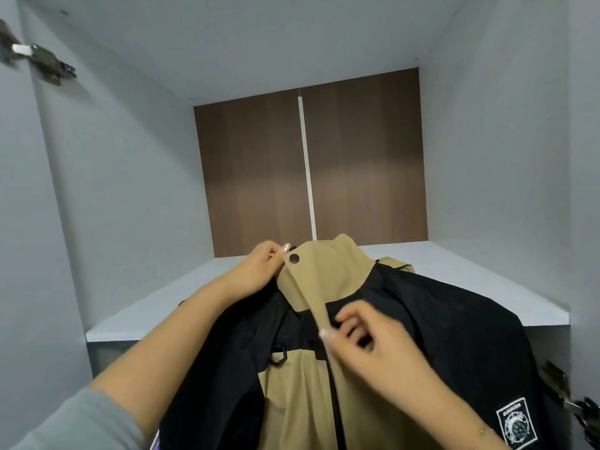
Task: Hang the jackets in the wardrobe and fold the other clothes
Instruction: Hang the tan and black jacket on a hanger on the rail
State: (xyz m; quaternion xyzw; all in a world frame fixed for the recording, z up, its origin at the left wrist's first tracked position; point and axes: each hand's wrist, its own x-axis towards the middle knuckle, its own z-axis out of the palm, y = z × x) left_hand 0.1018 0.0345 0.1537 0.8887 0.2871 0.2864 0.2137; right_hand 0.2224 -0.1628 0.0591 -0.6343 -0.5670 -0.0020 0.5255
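A tan-and-black jacket [373,336] hangs inside the wardrobe [123,177], in front of its shelf [181,306]. The left hand [259,267] pinches the jacket's collar beside a snap [294,258]; the right hand [367,336] has curled fingers [349,316] pinching the front placket.

Dim, cool, even light; wide-angle bending at the edges; the right hand [367,339] slightly motion-blurred.

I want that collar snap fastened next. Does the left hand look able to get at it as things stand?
Probably yes: the left hand already pinches the tan collar right beside the snap button, with nothing between them.
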